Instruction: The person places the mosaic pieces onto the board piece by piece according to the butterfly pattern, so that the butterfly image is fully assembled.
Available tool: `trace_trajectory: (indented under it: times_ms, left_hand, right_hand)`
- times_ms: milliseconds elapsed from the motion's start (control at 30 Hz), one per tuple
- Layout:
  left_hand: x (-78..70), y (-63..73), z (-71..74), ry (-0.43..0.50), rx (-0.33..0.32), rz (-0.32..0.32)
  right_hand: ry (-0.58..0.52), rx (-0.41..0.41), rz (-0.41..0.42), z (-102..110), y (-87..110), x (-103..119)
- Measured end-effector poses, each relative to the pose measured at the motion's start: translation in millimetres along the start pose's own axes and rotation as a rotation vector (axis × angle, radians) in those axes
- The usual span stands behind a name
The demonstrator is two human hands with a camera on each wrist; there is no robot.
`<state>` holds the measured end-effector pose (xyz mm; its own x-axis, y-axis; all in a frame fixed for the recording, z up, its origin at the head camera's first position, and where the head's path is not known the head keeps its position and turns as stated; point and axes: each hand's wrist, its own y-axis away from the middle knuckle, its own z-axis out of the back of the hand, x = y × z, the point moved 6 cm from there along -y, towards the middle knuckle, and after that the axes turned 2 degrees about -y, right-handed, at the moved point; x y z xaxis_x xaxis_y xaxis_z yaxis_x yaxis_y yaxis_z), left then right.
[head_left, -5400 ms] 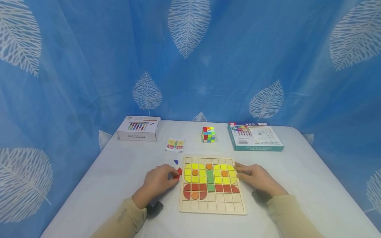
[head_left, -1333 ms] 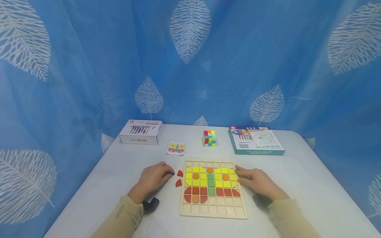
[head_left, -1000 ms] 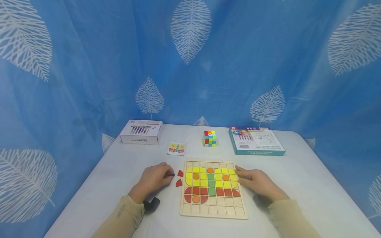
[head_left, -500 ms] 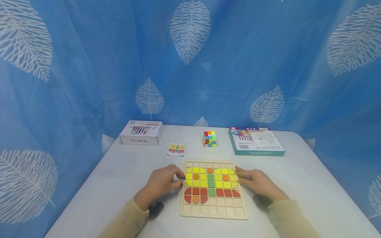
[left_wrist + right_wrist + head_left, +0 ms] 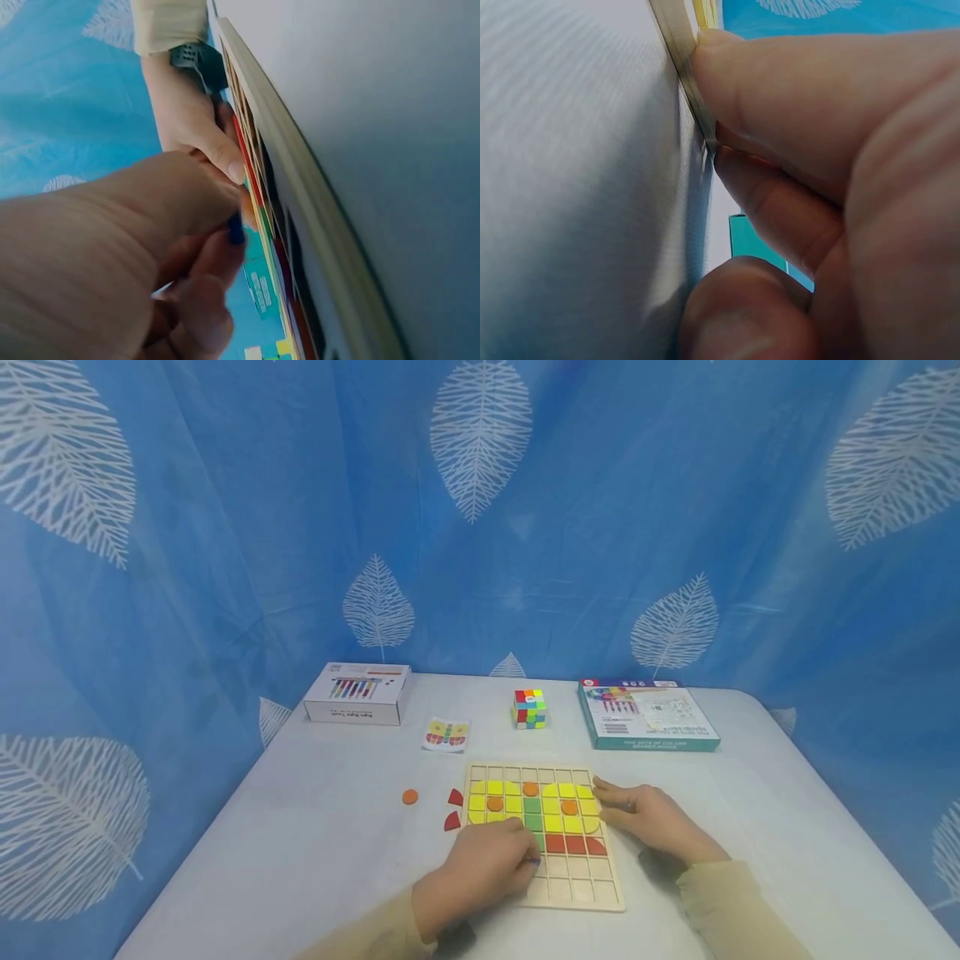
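My left hand (image 5: 491, 860) is over the lower middle of a wooden grid board (image 5: 579, 887), pinching a small blue piece (image 5: 236, 227); in the head view earlier it shows as a half-disc. The hand covers the board's lower left cells and the pieces there. Fingertips of my right hand (image 5: 647, 818) touch the board's right edge, fairly straight. On the board lie yellow pieces (image 5: 551, 822), orange discs (image 5: 531, 789), a green column (image 5: 532, 814) and a row of red pieces (image 5: 573, 844).
Two red quarter pieces (image 5: 452, 821) and a loose orange disc (image 5: 409, 797) lie left of the board. A pattern card (image 5: 446, 736) and a puzzle cube (image 5: 529, 709) stand behind it. Further back are a white box (image 5: 356, 694) and a teal-edged box (image 5: 648, 716).
My left hand picked up the blue piece and has carried it rightwards over the board. The loose orange disc and red quarter pieces now show where the hand was. My right hand has stayed put.
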<state>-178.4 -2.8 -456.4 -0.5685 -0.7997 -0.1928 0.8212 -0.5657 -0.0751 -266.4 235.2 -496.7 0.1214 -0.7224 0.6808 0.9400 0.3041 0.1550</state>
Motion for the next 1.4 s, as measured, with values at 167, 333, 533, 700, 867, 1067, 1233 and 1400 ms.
trace_trajectory:
  times_ms: [167,333,533,700,867,1067,1233,1400]
  left_hand:
    - [-4.4,-3.8,-7.0,-0.061,0.016,-0.017]
    - [-3.3,-3.5,-6.8,-0.060,-0.022,-0.041]
    - [1.5,-3.0,-5.9,0.002,-0.082,-0.059]
    - [9.0,-6.7,-5.5,0.068,-0.116,-0.023]
    - [12.7,-7.3,-8.2,0.100,-0.118,-0.006]
    - [10.2,-4.4,-6.4,0.065,-0.150,-0.026]
    - [23.1,-1.6,6.9,0.072,-0.164,0.046]
    - [85.9,3.3,23.7,0.055,-0.244,0.303]
  right_hand:
    - [-0.006,0.002,-0.016,0,0.9,2]
    - [-0.010,-0.003,-0.018,0,0.5,1]
    - [0.000,-0.004,-0.020,0,0.5,0]
    - [0.001,-0.014,-0.012,1,0.5,2]
    - [0.005,-0.014,-0.010,1,-0.1,3]
    - [0.008,-0.017,-0.006,0,0.5,1]
    - [0.007,-0.014,-0.015,0,0.4,0]
    - [0.005,-0.011,-0.020,1,-0.6,-1]
